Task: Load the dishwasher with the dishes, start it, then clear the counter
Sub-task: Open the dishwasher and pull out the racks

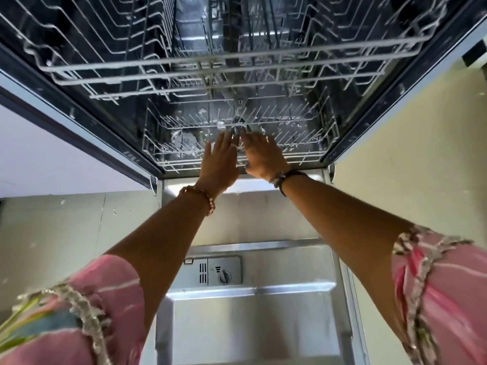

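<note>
The dishwasher stands open, its steel door (263, 325) folded down below me with the detergent dispenser (213, 271) on it. The lower wire rack (303, 143) sits inside the tub and holds no dishes. The upper wire rack (105, 64) above it is bare too. My left hand (220, 160) and my right hand (263, 156) reach side by side over the front middle of the lower rack, fingers stretched out towards its wires. Neither hand holds anything. Whether the fingertips touch the rack is blurred.
Pale floor tiles (66, 246) lie to the left of the door and a cream surface (408, 154) to the right. A white cabinet front (39, 159) flanks the dishwasher's left side.
</note>
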